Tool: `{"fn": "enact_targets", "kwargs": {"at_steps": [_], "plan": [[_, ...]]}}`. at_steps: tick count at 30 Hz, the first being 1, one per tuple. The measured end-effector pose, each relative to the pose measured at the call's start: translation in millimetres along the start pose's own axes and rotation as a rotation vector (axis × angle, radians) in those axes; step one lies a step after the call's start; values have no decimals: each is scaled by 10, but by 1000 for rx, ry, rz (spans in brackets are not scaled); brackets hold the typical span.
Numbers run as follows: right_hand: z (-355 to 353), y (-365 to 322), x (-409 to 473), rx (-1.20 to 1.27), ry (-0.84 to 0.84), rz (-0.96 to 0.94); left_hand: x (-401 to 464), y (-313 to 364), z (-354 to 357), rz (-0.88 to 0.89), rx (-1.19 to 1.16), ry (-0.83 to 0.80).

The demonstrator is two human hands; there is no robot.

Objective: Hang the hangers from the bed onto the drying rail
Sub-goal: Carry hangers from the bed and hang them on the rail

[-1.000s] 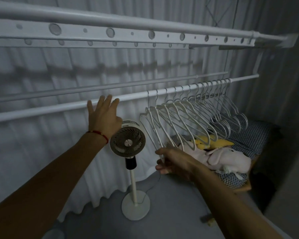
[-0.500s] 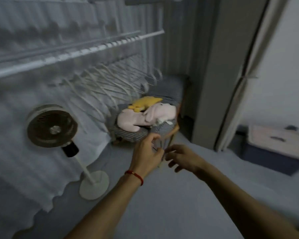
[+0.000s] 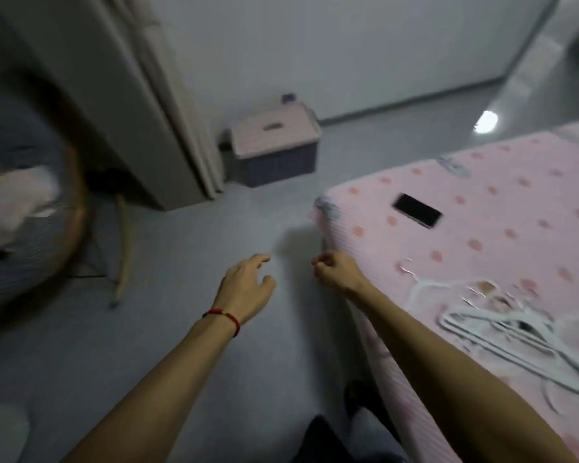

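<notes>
The grey floor fills the centre of the head view and bears everything else. The bed, under a pink dotted cover, occupies the sector from two to five o'clock, its near corner pointing toward the centre; it serves as the staging surface from which items are collected. A door frame runs from eleven o'clock toward the centre, and beside it, at twelve o'clock, stands a lidded storage box against the wall. A round chair with a pale soft toy on it blurs the nine o'clock edge. The hangers, white and loosely piled, lie on the bed at four o'clock, within easy reach of the nearer arm; the drying rail is out of view, so these presumably remain to be hung. A dark phone lies flat on the cover at two o'clock, well apart from the pile. The left hand, a red cord at its wrist, hovers over the floor near the centre with fingers relaxed and spread, holding nothing. The right hand, just beside the bed corner, has its fingers curled with nothing visible in them, probably preparing to reach back for the hangers
</notes>
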State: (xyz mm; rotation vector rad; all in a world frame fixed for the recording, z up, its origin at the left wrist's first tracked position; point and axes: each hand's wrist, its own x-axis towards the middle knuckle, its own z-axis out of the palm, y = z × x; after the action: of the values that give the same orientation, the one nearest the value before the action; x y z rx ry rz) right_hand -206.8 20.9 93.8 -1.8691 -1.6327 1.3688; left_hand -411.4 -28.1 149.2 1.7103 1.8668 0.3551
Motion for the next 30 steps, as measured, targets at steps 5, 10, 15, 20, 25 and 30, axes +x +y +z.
{"fn": "enact_targets", "kwargs": {"at_steps": [5,10,15,20,25,30], "plan": [[-1162,1741,-195,92,288,419,348,1311,1311,195,39,-324],[-1507,3188,-431,237,381,784,543,2083,2329,303,81,-496],[-1470,4198,-339,354,438,1138,533,2313,3100,304,137,-616],[-1613,4469,157,597,566,1391,545,2164,3584,235,191,-677],[-1570,4636,503,653,642,1514,602,2104,3740,185,222,-673],[-1411,4599,163,503,597,1519,615,2150,3611,154,211,-660]]}}
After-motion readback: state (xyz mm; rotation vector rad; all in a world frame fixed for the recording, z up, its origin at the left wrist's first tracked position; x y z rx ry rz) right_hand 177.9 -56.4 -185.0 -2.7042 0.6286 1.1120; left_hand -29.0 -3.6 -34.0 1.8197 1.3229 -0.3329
